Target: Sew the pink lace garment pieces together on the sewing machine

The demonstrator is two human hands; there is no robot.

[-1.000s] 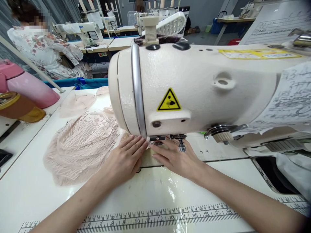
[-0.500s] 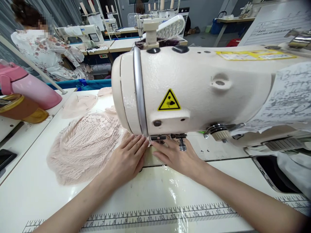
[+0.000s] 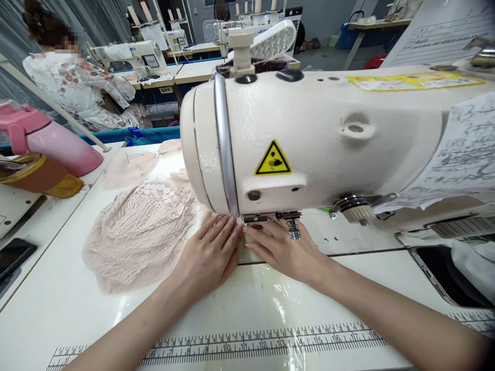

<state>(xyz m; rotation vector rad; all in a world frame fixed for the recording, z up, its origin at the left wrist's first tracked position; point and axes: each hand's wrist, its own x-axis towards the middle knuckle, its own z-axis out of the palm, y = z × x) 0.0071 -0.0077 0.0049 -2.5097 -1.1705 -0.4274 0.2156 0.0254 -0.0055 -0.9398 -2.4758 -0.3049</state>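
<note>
My left hand (image 3: pixel 211 252) lies with its fingers stretched out and pressed flat on a small piece of pale pink lace (image 3: pixel 208 217), just left of the needle area. Under the head of the cream sewing machine (image 3: pixel 317 139), my right hand (image 3: pixel 286 252) also has its fingers extended, pointing toward the left fingertips. The machine head and a small metal screw part (image 3: pixel 294 230) cover some of the right fingers. Most of the lace beneath both hands is hidden. A heap of pale pink lace pieces (image 3: pixel 139 242) rests on the table to the left of my left hand.
A printed ruler strip (image 3: pixel 228 348) runs along the table's front. One phone (image 3: pixel 444 273) lies at right, another (image 3: pixel 17 257) at far left. A pink bottle (image 3: pixel 65 144) and amber cup (image 3: pixel 46 175) stand at left. Beyond, a person (image 3: pixel 77 87) sits near other sewing machines.
The whole view has shifted slightly, so things appear a little farther right. Both hands stay by the needle area, fingers still flat; the left wrist sits slightly closer to the machine.
</note>
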